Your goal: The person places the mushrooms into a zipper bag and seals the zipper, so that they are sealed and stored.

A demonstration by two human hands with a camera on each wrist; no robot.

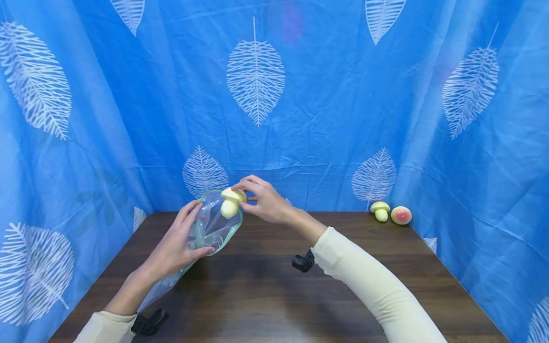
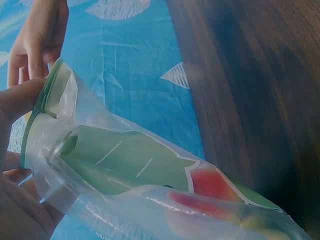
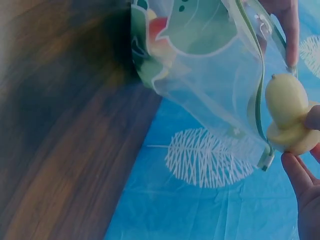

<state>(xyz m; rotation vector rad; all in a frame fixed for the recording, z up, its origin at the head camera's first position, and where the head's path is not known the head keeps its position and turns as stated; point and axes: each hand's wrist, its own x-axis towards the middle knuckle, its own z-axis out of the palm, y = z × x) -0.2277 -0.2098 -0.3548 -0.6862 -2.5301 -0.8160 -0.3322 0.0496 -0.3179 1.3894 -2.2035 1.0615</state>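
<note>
My left hand (image 1: pixel 182 240) grips a clear zip bag (image 2: pixel 120 160) by its green-edged mouth, thumb on the near side and fingers on the far side. The mouth is spread and faces up and to the right. Printed green shapes mark the bag, and reddish and pale yellow contents show near its bottom. With thumb and fingers my right hand (image 1: pixel 263 200) pinches a pale yellow toy mushroom (image 1: pixel 230 204) by its cap. Its rounded stem points down, right at the bag's opening. In the right wrist view the mushroom (image 3: pixel 287 110) overlaps the green rim.
At the table's far right corner a second yellow mushroom (image 1: pixel 380 211) stands beside a pink and yellow peach-like fruit (image 1: pixel 401 215). The dark wooden table (image 1: pixel 257 295) is bordered by blue leaf-patterned cloth (image 1: pixel 309 119). Black wrist cameras (image 1: pixel 303 261) sit at both cuffs.
</note>
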